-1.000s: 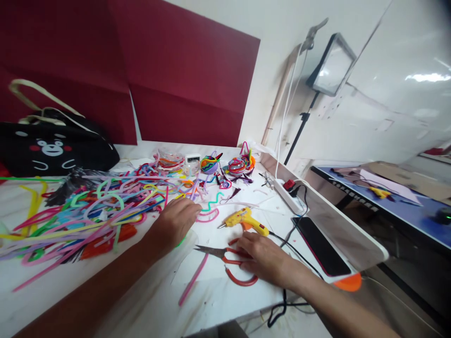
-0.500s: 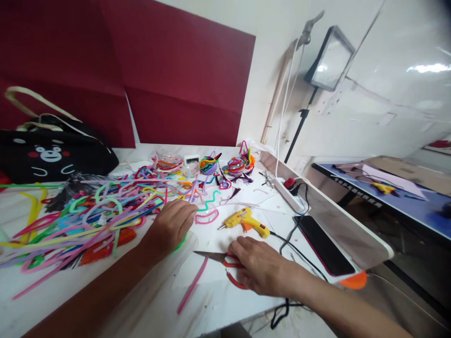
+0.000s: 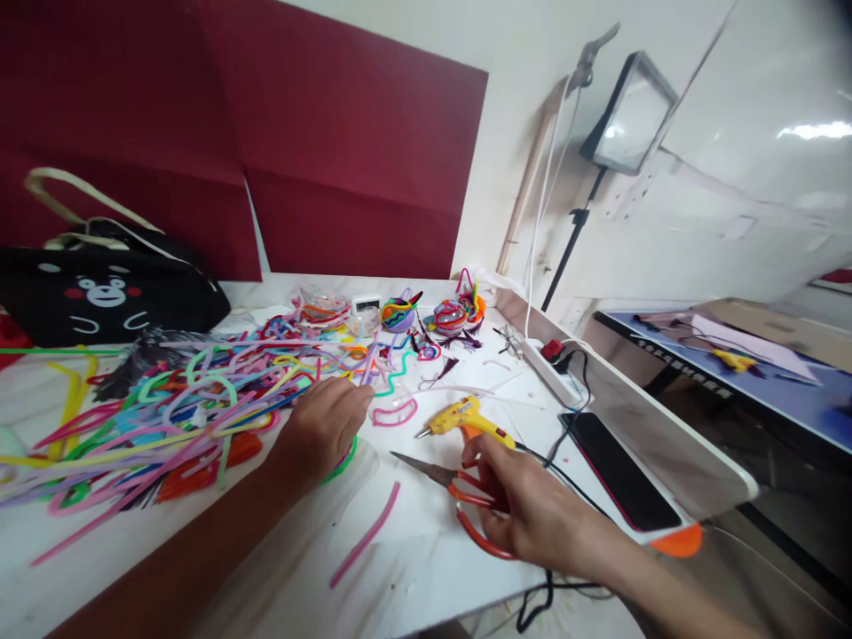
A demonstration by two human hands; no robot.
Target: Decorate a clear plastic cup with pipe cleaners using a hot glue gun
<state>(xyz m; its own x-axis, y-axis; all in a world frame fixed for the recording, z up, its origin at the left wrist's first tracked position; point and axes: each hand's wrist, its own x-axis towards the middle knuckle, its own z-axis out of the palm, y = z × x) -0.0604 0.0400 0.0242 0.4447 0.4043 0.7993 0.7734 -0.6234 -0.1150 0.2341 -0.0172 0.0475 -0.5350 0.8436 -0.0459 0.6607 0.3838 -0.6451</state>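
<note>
My right hand grips orange-handled scissors, its fingers in the handles; the blades point left. A loose pink pipe cleaner lies on the table to the lower left of the blades. My left hand is closed, with a green and pink pipe cleaner curving out beneath it; most of that piece is hidden. Just beyond its fingers is a bent pink pipe cleaner shape. A wavy green pipe cleaner lies behind that. The yellow glue gun rests beyond the scissors, nozzle leftward.
A heap of colourful pipe cleaners spreads across the left. Decorated round ornaments stand along the back. At right are a power strip, a black phone-like slab and the glue gun's cable. A black bag sits back left.
My right hand has lifted the scissors and moved slightly right, away from the pink pipe cleaner. The left hand stays nearly in place. The view has shifted a little.
</note>
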